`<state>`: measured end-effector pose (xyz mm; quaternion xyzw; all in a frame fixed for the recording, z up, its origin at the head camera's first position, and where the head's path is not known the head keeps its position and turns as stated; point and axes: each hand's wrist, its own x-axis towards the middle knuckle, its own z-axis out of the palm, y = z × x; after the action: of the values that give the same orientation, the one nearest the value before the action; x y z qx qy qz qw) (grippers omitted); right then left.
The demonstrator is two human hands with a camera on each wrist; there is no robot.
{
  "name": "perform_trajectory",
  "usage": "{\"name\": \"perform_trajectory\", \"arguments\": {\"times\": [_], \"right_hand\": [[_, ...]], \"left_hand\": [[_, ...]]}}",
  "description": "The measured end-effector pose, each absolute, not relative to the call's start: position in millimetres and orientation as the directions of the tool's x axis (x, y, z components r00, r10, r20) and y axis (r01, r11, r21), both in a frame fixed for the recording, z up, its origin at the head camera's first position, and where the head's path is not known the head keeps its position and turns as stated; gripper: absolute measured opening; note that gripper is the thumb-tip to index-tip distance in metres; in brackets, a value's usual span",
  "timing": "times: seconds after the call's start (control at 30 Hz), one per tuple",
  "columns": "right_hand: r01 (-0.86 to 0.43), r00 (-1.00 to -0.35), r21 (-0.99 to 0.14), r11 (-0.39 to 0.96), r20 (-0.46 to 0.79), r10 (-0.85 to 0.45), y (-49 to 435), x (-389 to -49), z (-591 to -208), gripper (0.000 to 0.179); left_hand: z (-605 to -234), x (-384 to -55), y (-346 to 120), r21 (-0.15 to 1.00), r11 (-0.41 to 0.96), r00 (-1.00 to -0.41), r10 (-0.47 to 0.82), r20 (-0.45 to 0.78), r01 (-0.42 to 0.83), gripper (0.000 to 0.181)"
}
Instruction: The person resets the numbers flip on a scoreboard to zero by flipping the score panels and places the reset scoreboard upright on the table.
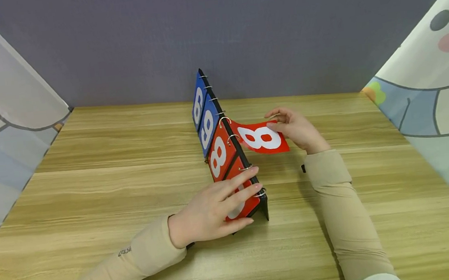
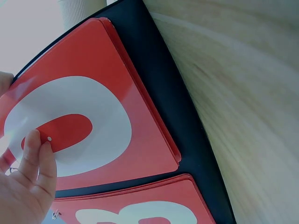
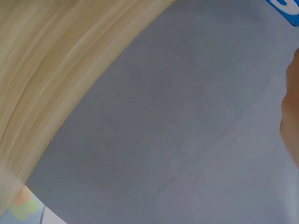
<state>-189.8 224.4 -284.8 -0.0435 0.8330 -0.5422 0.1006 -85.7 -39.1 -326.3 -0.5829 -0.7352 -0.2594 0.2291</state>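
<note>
A tabletop flip scoreboard point(image 1: 237, 156) stands tent-like, with blue and red number cards hung on metal rings along its top edge. On its right side, a red card point(image 1: 285, 143) with a white 8 is lifted out almost level. My right hand point(image 1: 294, 128) pinches that card's outer edge between thumb and fingers. My left hand point(image 1: 211, 209) rests across the nearest red card point(image 2: 105, 51), which bears a white 0, its fingers straight and spread to the top edge. Beside it hangs another red 8 card point(image 1: 218, 156); farther along are two blue cards point(image 1: 208, 126).
The scoreboard stands on a wood-grain table point(image 1: 109, 169). A grey panel point(image 1: 214, 37) rises behind the table's far edge, and cartoon-printed panels point(image 1: 448, 105) flank both sides. The right wrist view shows mostly table, grey panel and a blue card's corner point(image 3: 292, 18).
</note>
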Motion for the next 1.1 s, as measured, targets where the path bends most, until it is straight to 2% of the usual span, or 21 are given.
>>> {"name": "perform_trajectory", "arguments": {"times": [0.13,0.27,0.43,0.57,0.77,0.9,1.1], "right_hand": [[0.046,-0.983,-0.976,0.214,-0.081,-0.162,231,-185,-275,0.023],[0.033,-0.986,-0.999,-0.014,-0.03,-0.161,237,-177,-263,0.024],[-0.084,-0.983,-0.979,-0.187,0.112,-0.144,237,-165,-249,0.032],[-0.211,-0.965,-0.939,-0.273,0.244,-0.092,232,-157,-243,0.04],[-0.372,-0.913,-0.881,-0.294,0.404,-0.057,219,-147,-238,0.052],[-0.404,-0.892,-0.896,-0.183,0.431,-0.14,209,-144,-238,0.062],[-0.434,-0.862,-0.899,0.057,0.396,-0.316,191,-147,-247,0.052]], "left_hand": [[-326,-85,-39,0.118,0.182,-0.215,0.742,0.635,0.976,0.074],[-326,-85,-39,0.126,0.176,-0.216,0.744,0.633,0.976,0.071],[-326,-85,-39,0.133,0.172,-0.217,0.742,0.634,0.976,0.072],[-326,-86,-39,0.133,0.167,-0.213,0.741,0.637,0.977,0.074],[-326,-86,-39,0.148,0.158,-0.217,0.745,0.631,0.976,0.071],[-325,-86,-40,0.154,0.161,-0.222,0.747,0.627,0.975,0.07],[-325,-86,-39,0.155,0.169,-0.229,0.75,0.62,0.973,0.072]]}}
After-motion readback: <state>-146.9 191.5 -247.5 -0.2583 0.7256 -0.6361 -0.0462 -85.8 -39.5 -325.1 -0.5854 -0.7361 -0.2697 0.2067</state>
